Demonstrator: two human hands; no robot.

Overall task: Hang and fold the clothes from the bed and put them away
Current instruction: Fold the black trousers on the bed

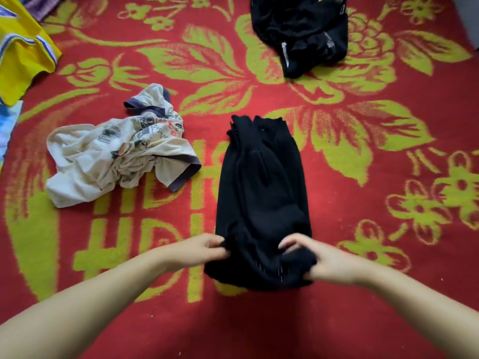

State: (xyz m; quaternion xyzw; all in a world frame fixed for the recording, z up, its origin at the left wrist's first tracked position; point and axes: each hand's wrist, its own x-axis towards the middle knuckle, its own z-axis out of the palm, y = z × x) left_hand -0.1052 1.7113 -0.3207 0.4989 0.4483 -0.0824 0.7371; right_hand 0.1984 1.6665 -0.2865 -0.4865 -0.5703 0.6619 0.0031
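A black garment (261, 193) lies folded lengthwise in a long strip on the red and green bed cover (375, 81), running away from me. My left hand (202, 251) pinches its near left edge. My right hand (318, 260) grips a bunched fold at its near right corner. A crumpled cream printed t-shirt (116, 151) with dark trim lies to the left. Another crumpled black garment (303, 35) sits at the far side. A yellow garment (20, 55) with blue and white trim lies at the far left corner.
A pale blue cloth (7, 123) shows at the left edge, below the yellow garment. A purple striped cloth (41, 6) peeks in at the top left. A grey surface (470, 19) borders the bed at the top right.
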